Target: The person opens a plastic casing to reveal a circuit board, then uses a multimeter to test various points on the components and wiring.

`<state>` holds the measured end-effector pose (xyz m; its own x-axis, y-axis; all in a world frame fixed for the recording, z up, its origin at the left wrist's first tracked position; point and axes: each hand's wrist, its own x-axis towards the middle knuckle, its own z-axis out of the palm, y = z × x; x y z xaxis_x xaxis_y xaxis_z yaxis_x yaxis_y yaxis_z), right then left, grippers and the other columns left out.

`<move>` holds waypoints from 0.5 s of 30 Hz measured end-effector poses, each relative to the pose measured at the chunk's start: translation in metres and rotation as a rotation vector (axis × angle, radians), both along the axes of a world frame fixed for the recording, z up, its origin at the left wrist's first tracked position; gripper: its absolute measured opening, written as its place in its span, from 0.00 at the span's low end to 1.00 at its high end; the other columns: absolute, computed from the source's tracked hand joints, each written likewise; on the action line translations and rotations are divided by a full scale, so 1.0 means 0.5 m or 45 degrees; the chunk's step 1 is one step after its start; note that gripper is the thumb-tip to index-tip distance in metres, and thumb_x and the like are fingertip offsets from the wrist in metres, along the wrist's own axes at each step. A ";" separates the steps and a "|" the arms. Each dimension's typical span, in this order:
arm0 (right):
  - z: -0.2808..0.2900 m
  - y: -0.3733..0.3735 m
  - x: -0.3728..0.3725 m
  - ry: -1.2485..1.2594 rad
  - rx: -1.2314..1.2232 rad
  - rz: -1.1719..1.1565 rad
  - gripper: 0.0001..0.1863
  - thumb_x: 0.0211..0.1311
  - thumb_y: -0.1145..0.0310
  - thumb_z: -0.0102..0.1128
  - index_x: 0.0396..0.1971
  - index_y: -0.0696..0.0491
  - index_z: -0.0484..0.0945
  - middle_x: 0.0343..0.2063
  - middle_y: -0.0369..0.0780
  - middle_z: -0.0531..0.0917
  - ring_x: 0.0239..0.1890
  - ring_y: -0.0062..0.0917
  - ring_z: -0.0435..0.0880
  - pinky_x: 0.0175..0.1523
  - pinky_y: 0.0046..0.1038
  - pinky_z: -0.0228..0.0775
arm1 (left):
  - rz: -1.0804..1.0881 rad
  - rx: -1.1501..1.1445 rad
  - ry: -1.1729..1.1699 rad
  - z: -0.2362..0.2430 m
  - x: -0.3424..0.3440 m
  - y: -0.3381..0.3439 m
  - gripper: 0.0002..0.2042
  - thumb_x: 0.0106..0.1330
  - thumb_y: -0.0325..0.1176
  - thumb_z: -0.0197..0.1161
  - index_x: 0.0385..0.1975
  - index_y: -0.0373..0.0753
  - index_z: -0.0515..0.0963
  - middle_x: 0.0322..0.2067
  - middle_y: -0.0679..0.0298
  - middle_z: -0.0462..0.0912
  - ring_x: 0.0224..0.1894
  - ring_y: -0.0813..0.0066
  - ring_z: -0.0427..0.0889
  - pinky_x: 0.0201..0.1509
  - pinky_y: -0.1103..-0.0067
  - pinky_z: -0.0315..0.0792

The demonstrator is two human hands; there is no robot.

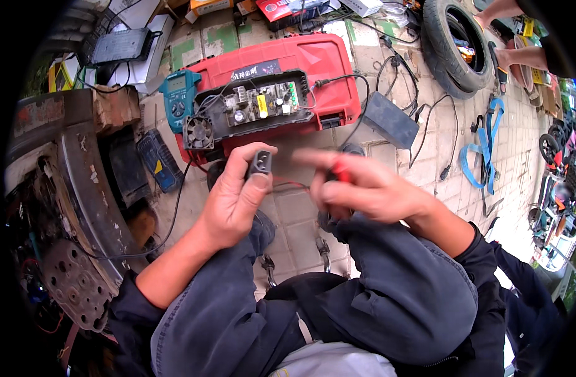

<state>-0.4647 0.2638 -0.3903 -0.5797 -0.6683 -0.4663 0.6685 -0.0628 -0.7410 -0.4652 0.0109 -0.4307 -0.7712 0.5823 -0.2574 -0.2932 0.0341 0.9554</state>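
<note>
Two bare hands work in front of the near edge of a red case (325, 53). Left hand (228, 207) holds a black connector (261, 164) narrowly between thumb and fingers; its face with metal pins is turned upward. Right hand (382, 188) has its index finger stretched toward this connector, apart from it, while the other fingers are curled around a red piece (342, 170); because of blur, one cannot tell its exact shape. On the case sits an open black housing (269, 127) with a circuit board (278, 100) inside. A small fan (198, 133) is at the near left corner, and a teal multimeter (182, 94) stands at the left edge. Beyond the right edge, a black box (388, 119) lies on the paving (435, 129).
</note>
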 end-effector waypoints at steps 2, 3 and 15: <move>0.004 -0.004 0.008 0.144 -0.118 -0.184 0.30 0.71 0.71 0.49 0.70 0.60 0.54 0.33 0.38 0.79 0.29 0.20 0.74 0.41 0.22 0.70 | -0.004 -0.071 0.240 -0.007 0.001 -0.001 0.18 0.71 0.34 0.53 0.58 0.35 0.64 0.39 0.61 0.69 0.41 0.71 0.71 0.49 0.77 0.67; 0.002 -0.009 0.012 0.156 -0.042 -0.155 0.30 0.70 0.72 0.49 0.70 0.59 0.54 0.35 0.39 0.80 0.31 0.21 0.77 0.42 0.23 0.72 | -0.008 -0.102 0.359 -0.011 0.001 0.002 0.17 0.70 0.31 0.54 0.57 0.35 0.66 0.40 0.60 0.69 0.41 0.70 0.70 0.49 0.77 0.67; -0.004 -0.002 0.004 -0.010 0.136 -0.119 0.06 0.69 0.70 0.55 0.39 0.56 0.71 0.32 0.40 0.82 0.19 0.13 0.71 0.25 0.17 0.63 | -0.101 -0.088 0.445 0.000 -0.014 -0.006 0.14 0.61 0.29 0.60 0.46 0.34 0.71 0.38 0.57 0.73 0.39 0.65 0.73 0.48 0.75 0.68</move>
<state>-0.4629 0.2625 -0.3925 -0.6332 -0.5578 -0.5366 0.6693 -0.0464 -0.7416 -0.4720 0.0078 -0.4306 -0.7727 0.6341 -0.0272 0.0565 0.1115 0.9922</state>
